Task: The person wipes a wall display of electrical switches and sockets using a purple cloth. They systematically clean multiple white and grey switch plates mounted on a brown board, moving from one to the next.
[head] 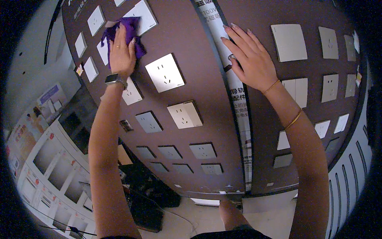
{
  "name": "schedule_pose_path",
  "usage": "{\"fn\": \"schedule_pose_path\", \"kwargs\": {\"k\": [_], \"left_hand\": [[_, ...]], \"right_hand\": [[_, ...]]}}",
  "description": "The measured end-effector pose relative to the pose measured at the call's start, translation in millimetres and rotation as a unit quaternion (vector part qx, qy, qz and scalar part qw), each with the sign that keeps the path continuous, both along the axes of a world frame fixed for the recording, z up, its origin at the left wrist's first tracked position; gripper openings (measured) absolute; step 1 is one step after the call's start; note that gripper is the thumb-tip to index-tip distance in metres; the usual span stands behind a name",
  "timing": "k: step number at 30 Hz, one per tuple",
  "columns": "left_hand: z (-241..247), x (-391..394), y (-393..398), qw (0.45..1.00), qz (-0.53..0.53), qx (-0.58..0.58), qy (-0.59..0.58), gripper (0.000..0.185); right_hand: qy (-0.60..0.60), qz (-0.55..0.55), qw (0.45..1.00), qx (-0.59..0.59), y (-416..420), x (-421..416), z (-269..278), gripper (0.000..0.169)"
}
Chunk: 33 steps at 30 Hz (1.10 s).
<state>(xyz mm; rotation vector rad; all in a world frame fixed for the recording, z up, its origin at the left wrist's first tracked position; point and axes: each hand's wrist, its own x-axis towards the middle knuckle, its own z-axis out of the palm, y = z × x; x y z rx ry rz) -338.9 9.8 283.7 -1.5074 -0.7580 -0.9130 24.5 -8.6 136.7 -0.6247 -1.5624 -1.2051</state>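
My left hand (122, 58), with a watch on its wrist, presses a crumpled purple cloth (129, 28) against a brown display board (185, 38). The cloth partly covers a white switch plate (103, 50) and overlaps the edge of a larger white plate (146, 19). Below and right of that hand is a white wall socket plate (165, 73). My right hand (250, 56) holds nothing. Its extended fingers rest at a pale printed strip (223, 44) with dark edges, which runs between two brown panels. A large beige switch plate (289, 42) is mounted to its right.
More socket plates (185, 115) project from both panels. At lower left stand a white shelf unit (56, 167) and a black object (146, 209) on the floor, with a thin cable (179, 216) beside it. A slatted pale panel (347, 179) borders the right side.
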Motion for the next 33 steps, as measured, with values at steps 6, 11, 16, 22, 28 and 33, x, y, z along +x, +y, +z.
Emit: {"fn": "schedule_pose_path", "kwargs": {"k": [6,11,16,22,28,33], "left_hand": [[24,-37,9,0.997,0.055,0.001,0.052,0.058],[43,-61,22,1.0,0.007,-0.017,-0.015,0.057],[47,-106,61,0.972,-0.027,-0.016,-0.231,0.061],[20,-200,63,0.985,0.102,0.004,-0.142,0.066],[-38,-109,26,0.956,0.262,-0.071,-0.114,0.063],[-27,-27,-3,0.996,0.002,-0.067,-0.061,0.051]], "right_hand": [[-0.004,0.001,1.0,0.001,4,2,-1,0.049],[-0.007,0.003,1.0,0.003,-4,3,1,0.051],[-0.003,-0.005,1.0,-0.01,2,5,1,0.048],[-0.004,0.025,0.999,-0.022,-1,-7,4,0.048],[-0.008,-0.001,0.999,-0.043,-6,-1,2,0.052],[-0.004,0.001,0.999,-0.048,-13,-1,5,0.046]]}}
